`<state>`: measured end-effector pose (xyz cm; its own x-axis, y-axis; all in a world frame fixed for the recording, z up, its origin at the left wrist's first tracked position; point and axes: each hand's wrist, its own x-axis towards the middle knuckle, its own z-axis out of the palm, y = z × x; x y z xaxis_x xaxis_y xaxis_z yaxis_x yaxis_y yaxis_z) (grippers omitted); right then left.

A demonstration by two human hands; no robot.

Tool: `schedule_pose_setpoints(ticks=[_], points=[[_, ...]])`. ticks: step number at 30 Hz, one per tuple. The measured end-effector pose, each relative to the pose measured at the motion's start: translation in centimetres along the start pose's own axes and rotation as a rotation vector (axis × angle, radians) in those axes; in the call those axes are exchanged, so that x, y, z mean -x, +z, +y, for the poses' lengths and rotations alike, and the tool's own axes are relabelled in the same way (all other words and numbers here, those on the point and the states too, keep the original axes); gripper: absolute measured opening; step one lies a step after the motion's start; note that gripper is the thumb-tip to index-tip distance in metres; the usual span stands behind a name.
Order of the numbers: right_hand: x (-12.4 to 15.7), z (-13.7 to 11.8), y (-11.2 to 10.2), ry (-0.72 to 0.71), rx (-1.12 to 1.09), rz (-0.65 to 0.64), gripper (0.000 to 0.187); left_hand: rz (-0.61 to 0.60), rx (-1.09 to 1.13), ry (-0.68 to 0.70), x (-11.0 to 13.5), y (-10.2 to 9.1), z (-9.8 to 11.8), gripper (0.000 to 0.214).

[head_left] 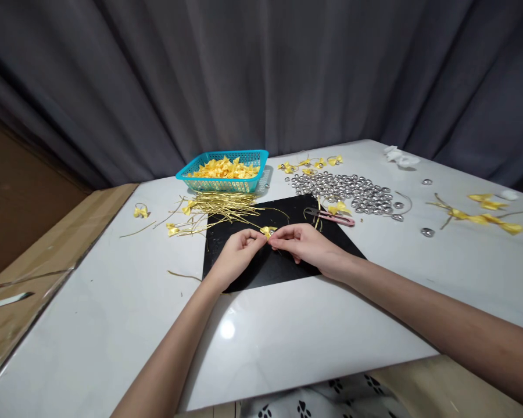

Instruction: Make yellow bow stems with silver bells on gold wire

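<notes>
Over the black mat (261, 270), my left hand (240, 252) and my right hand (303, 245) meet fingertip to fingertip. Between them is a small yellow ribbon bow (267, 231) with a silvery piece at its middle. My left thumb and forefinger pinch the bow's near left side. The right fingers are closed at its right side, where a thin strand shows; exactly what they grip is partly hidden. Just beyond the hands lie a bundle of gold wire ties (224, 204) and pink-handled thread snips (331, 217), with another yellow bow (339, 208) beside the snips.
A teal basket (221, 184) of yellow bows stands at the back. Silver beads (344, 188) are heaped to its right. More bows with ties (479, 218) lie at the far right, near a crumpled white tissue (400, 157). Cardboard (82, 232) borders the table's left edge.
</notes>
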<state>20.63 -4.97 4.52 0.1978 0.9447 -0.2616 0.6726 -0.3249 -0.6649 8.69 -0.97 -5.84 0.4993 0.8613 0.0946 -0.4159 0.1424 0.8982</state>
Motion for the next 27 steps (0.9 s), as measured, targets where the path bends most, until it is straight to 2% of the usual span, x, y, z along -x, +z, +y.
schedule_pose_setpoints(ticks=[18, 23, 27], points=[[-0.1, 0.4, 0.2, -0.021, -0.055, 0.022, 0.007, 0.021, -0.058, 0.028, 0.0, 0.0, -0.1, 0.027], [0.6, 0.2, 0.6, -0.101, -0.098, 0.123, 0.018, 0.123, -0.027, 0.149, 1.3, 1.3, 0.7, 0.019], [1.7, -0.7, 0.3, -0.19, -0.149, 0.125, 0.023, 0.218, 0.02, 0.262, 3.1, 2.9, 2.0, 0.017]])
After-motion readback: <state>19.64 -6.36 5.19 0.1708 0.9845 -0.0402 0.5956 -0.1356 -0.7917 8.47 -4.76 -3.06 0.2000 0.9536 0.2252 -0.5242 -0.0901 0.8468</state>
